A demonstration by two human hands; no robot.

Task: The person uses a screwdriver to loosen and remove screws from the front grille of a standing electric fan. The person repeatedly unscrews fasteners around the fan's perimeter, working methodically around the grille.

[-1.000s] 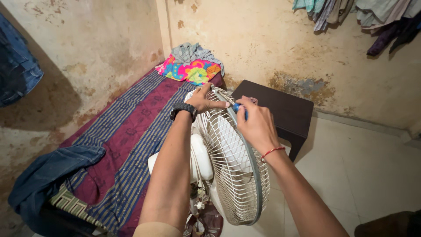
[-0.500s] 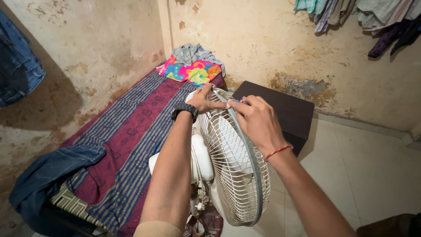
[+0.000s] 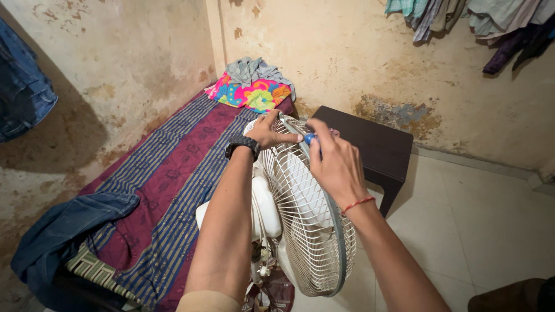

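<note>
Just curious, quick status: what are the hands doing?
Left hand grips fan cage top rim. Right hand holds blue-handled tool there. Nothing blocking.

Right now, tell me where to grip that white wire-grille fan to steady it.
Grip the white wire-grille fan at its grey rim's top, from above, where the left hand already pinches it. The round cage stands upright, and the right hand with the blue-handled tool takes the other side.

Low bed with a striped maroon-and-blue cover point(image 3: 173, 167) along left wall; on it a bright floral pillow point(image 3: 250, 94) topped by crumpled grey cloth point(image 3: 254, 69), and blue denim jeans point(image 3: 69, 228) at near end. Pale tiled floor point(image 3: 491, 225) carries dark brown plastic stool point(image 3: 370, 141) and white wire-caged pedestal fan point(image 3: 312, 231).
</note>
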